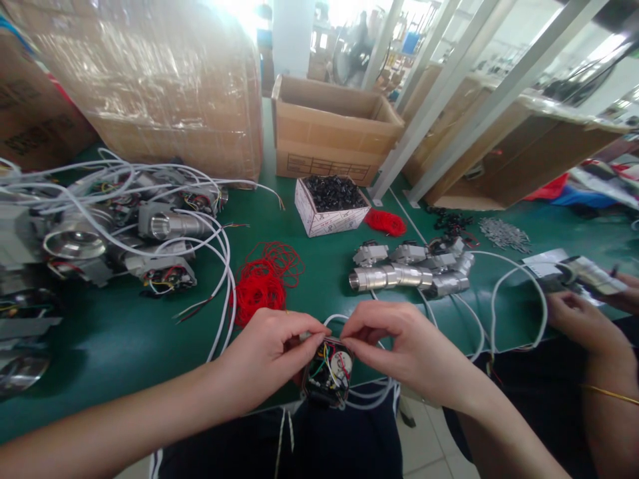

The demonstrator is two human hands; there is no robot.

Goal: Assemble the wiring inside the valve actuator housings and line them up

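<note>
At the table's front edge sits an open valve actuator housing (327, 379), with coloured wires and a round pale part inside. My left hand (279, 349) is closed in a pinch at the housing's far left corner. Opposite it, my right hand (394, 342) pinches at the far right corner. A thin red cord (333, 339) shows along the far rim between my fingertips; the fingers hide its ends. Just beyond my left hand lies a pile of thin red rings (260, 293). A white cable (372, 396) loops beside the housing.
Steel valves with actuators and white cables (180, 226) crowd the left. More valves (392, 276) lie right of centre. Behind stand a small box of black parts (332, 216), a red bundle (385, 223) and a carton (334, 133). A co-worker's hands (582, 319) handle a valve at right.
</note>
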